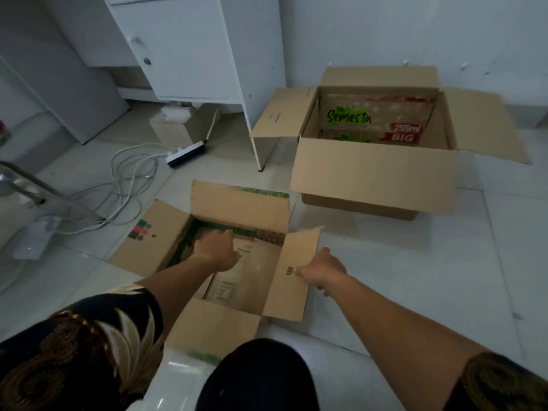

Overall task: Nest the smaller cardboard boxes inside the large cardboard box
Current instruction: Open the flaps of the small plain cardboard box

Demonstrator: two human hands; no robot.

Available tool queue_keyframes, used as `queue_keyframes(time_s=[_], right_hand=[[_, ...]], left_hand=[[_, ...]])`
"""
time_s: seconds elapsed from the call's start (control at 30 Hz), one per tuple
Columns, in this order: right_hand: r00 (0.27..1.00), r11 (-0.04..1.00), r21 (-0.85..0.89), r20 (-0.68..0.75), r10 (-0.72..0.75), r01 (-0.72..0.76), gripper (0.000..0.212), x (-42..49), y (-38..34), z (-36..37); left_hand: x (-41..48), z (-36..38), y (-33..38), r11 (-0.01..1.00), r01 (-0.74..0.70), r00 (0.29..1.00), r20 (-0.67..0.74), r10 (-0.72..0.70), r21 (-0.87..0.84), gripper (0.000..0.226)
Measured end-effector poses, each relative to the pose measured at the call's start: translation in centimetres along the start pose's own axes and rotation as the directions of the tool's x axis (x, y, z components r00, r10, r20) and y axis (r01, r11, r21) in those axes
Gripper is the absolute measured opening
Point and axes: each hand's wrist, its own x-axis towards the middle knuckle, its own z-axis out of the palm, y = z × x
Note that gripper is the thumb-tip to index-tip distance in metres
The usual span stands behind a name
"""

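Note:
A brown cardboard box (240, 207) with green print stands open on the floor in front of me, all flaps out. My left hand (216, 247) reaches down inside it, fingers spread against the flattened cardboard at its bottom. My right hand (321, 269) pinches the edge of this box's right flap (292, 280) and holds it up. Farther back on the right stands a larger open cardboard box (373, 176). Inside it lies a printed "Semesta" box (373, 118).
A white cabinet (189, 48) stands at the back, its side panel close to the larger box's left flap. A power strip (185, 154) and loose white cables (130, 176) lie on the tiled floor to the left. A metal stand leg (44, 188) crosses the far left.

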Motion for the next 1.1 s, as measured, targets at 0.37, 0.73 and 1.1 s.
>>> queue_keyframes(time_s=[0.37,0.73,1.1], right_hand=[[0.982,0.996,0.091,-0.188,-0.007,0.025,0.045,2.5,3.4,2.2],[0.892,0.998,-0.018,-0.448,-0.057,0.054,0.049,0.6,6.2,-0.1],[0.843,0.942,-0.234,-0.431,-0.321,0.239,0.023,-2.4,1.0,3.3]], left_hand=[[1.1,4.8,-8.4,0.956,0.288,0.950,-0.137,-0.280,0.045,0.049],[2.1,6.2,-16.1,0.780,0.471,0.863,0.032,-0.504,-0.411,0.079],[0.3,3.2,-14.9,0.939,0.190,0.908,-0.311,-0.279,-0.287,0.016]])
